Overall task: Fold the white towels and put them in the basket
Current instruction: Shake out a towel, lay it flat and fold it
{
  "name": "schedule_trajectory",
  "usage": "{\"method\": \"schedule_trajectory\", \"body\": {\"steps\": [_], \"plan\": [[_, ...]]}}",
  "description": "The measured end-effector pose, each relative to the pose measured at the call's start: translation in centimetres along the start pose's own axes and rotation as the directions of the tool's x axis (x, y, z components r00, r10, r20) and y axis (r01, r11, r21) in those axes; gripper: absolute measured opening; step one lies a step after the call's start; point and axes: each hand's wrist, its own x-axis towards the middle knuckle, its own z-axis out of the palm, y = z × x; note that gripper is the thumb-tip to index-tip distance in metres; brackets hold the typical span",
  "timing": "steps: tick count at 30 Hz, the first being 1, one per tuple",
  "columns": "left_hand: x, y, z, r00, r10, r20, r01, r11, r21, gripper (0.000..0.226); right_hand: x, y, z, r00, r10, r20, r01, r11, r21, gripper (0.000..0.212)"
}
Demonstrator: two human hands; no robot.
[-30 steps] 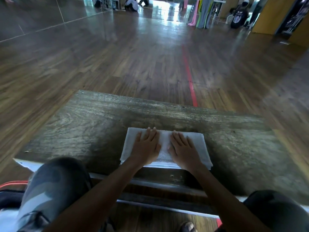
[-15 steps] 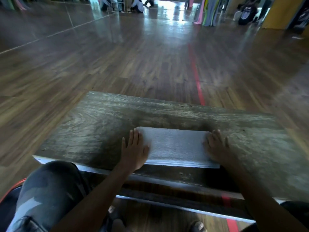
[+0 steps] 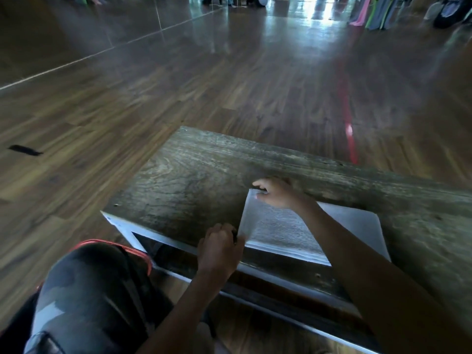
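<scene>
My one view came from the camera worn on the person's head. It looked forward and steeply down across the near edge of the table [image 3: 204,180], rolled so that the far edge sloped down to the right. It sat close: the left hand [image 3: 219,249], right hand [image 3: 277,194] and towel [image 3: 278,226] filled the lower middle, with a knee [image 3: 84,290] at lower left. Beyond the far edge, the wide angle took in the floor [image 3: 178,85].
</scene>
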Motion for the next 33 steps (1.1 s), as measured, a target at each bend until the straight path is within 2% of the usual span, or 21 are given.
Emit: {"method": "schedule_trajectory", "body": {"steps": [5, 9, 13, 17, 19, 22, 26, 29, 31, 33], "plan": [[1.2, 1.0, -0.3, 0.991, -0.026, 0.128, 0.019, 0.998, 0.055, 0.032, 2.2, -1.4, 0.3, 0.999, 0.042, -0.007, -0.043, 0.980, -0.192, 0.039], [1.8, 0.9, -0.5, 0.976, -0.006, 0.220, 0.002, 1.000, 0.022, 0.033, 2.0, -1.5, 0.6, 0.999, 0.039, 0.016, -0.036, 0.986, -0.165, 0.034], [0.9, 0.5, -0.7, 0.987, 0.027, 0.157, -0.022, 0.999, -0.030, 0.027, 0.9, -1.8, 0.6, 0.999, -0.018, -0.033, 0.015, 0.997, -0.075, 0.023], [1.3, -0.6, -2.6, 0.985, -0.039, 0.168, 0.087, 0.954, -0.288, 0.014, 0.0, -2.7, -0.8, 0.977, -0.075, -0.201, 0.057, 0.994, -0.093, 0.023], [2.3, -1.2, -4.4, 0.996, -0.063, 0.069, 0.081, 0.950, -0.301, 0.013, -0.3, -3.1, -2.2, 0.955, -0.104, -0.279, 0.076, 0.991, -0.110, 0.028], [2.8, -1.3, -6.9, 0.989, -0.022, -0.147, -0.031, 0.937, -0.348, 0.011, -0.9, -3.2, -4.6, 0.921, -0.147, -0.361, 0.107, 0.986, -0.127, 0.026], [1.2, 0.3, -8.2, 0.924, 0.120, -0.364, -0.284, 0.853, -0.438, 0.010, -3.4, -2.5, -7.1, 0.899, -0.165, -0.406, 0.149, 0.986, -0.071, 0.028], [-0.5, 1.7, -6.9, 0.845, 0.301, -0.442, -0.478, 0.798, -0.368, 0.006, -6.2, -0.7, -7.9, 0.955, -0.142, -0.260, 0.166, 0.984, 0.070, 0.017], [-1.8, 2.8, -5.2, 0.815, 0.375, -0.442, -0.540, 0.767, -0.345, 0.013, -8.2, 0.8, -8.0, 0.981, -0.123, -0.152, 0.146, 0.977, 0.154, 0.013], [-3.0, 4.0, -3.2, 0.790, 0.434, -0.432, -0.586, 0.741, -0.326, 0.016, -9.7, 2.5, -7.8, 0.993, -0.061, -0.103, 0.084, 0.969, 0.230, 0.013]]}}
